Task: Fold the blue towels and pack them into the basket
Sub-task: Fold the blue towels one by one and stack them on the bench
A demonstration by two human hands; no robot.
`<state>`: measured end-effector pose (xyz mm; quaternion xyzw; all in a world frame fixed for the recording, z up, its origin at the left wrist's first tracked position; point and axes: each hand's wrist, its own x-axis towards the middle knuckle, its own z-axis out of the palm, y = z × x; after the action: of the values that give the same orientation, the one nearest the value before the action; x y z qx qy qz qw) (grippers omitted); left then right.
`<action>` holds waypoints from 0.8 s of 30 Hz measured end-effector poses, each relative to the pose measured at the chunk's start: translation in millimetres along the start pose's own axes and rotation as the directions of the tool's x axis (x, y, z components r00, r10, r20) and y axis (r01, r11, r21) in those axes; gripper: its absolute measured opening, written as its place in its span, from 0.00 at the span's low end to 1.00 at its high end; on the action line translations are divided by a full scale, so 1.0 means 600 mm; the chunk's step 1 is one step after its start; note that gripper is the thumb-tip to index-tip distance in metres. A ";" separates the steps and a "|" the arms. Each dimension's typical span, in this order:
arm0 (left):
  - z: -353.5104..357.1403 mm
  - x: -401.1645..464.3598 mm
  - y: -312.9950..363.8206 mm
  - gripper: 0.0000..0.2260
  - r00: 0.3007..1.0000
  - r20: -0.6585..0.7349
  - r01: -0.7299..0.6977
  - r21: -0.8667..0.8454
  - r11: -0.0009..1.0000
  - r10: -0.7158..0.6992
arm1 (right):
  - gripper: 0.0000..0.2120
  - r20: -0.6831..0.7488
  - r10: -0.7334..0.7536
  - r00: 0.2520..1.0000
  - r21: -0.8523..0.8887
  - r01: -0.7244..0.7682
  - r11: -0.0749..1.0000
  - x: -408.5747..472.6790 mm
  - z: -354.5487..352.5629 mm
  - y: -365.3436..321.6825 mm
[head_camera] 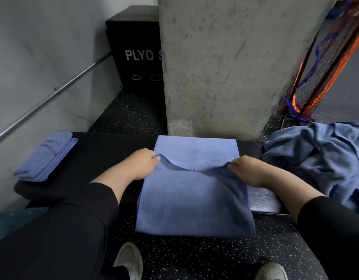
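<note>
A concrete pillar (225,63) is rising at twelve o'clock behind the black bench (106,150). The blue towel (194,199) is lying across the bench, its long axis running six to twelve. The left hand (141,164) and right hand (247,170) are each pinching its near hem, equally close, likely lifting it toward twelve. A folded towel (47,156) is sitting at nine, an unfolded heap (320,156) at three. No basket is showing.

This is a gym: a black foam box (137,51) lettered "PLYO", speckled rubber flooring (126,116), a padded black bench (106,150) and a bare concrete pillar (225,63) show it.
</note>
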<state>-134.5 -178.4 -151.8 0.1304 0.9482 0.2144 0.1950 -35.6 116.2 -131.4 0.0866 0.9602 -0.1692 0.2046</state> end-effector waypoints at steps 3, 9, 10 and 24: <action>-0.006 -0.023 -0.005 0.19 0.997 0.068 -0.030 0.047 0.998 0.026 | 0.13 0.088 -0.028 0.996 -0.024 0.030 0.999 -0.026 0.002 0.002; -0.010 -0.038 -0.018 0.17 0.990 0.126 -0.066 0.032 0.997 0.061 | 0.17 0.119 -0.045 0.992 0.042 0.041 0.998 -0.053 -0.001 0.005; -0.010 -0.039 -0.019 0.17 0.987 0.148 -0.059 0.028 0.998 0.055 | 0.16 0.128 -0.048 0.991 0.073 0.039 0.997 -0.052 -0.001 0.008; -0.061 -0.034 0.010 0.13 0.940 0.340 0.160 -0.535 0.829 0.038 | 0.09 0.100 -0.091 0.991 0.784 -0.023 0.620 -0.031 -0.054 0.010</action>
<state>-131.0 -193.1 -112.3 0.0722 0.8010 0.4484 0.3901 -29.2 131.4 -97.2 0.1375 0.7767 -0.5794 0.2054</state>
